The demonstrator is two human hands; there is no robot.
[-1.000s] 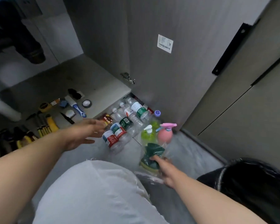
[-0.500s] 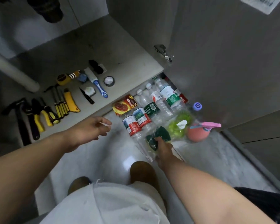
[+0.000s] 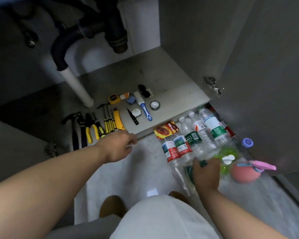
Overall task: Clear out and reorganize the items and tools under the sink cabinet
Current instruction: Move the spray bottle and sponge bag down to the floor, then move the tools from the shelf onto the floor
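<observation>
Bottles (image 3: 195,135) lie in a tight cluster on the pale floor (image 3: 145,169) just in front of the open cabinet — clear plastic water bottles on their sides, some with red-and-white labels, some with green ones; whether they hold any liquid cannot be told. A red snack packet (image 3: 165,131) rests at the far left of the cluster, touching the cabinet's front edge. To the right stand a green pump bottle (image 3: 227,156) with a white nozzle and a pink spray bottle (image 3: 244,172), with a blue-capped bottle (image 3: 247,142) just behind them.

The right hand (image 3: 205,175) is curled down over a dark green item in clear plastic wrap (image 3: 188,171), fingers closed on it, right beside the nearest red-labelled bottles. The left hand (image 3: 117,147) hovers over the floor at the cabinet's lip with fingers loosely spread, holding nothing.

Inside, on the cabinet shelf (image 3: 162,80), tools are laid out in rows: a hammer (image 3: 72,125), pliers (image 3: 89,128), yellow-handled screwdrivers (image 3: 109,120), a yellow utility knife (image 3: 118,120), a black blade (image 3: 133,116), a blue-and-white brush (image 3: 143,106), a tape measure (image 3: 114,99) and a roll of tape (image 3: 154,105). The black drain pipe (image 3: 114,26) hangs above — a white pipe (image 3: 78,87) runs down to the shelf.
</observation>
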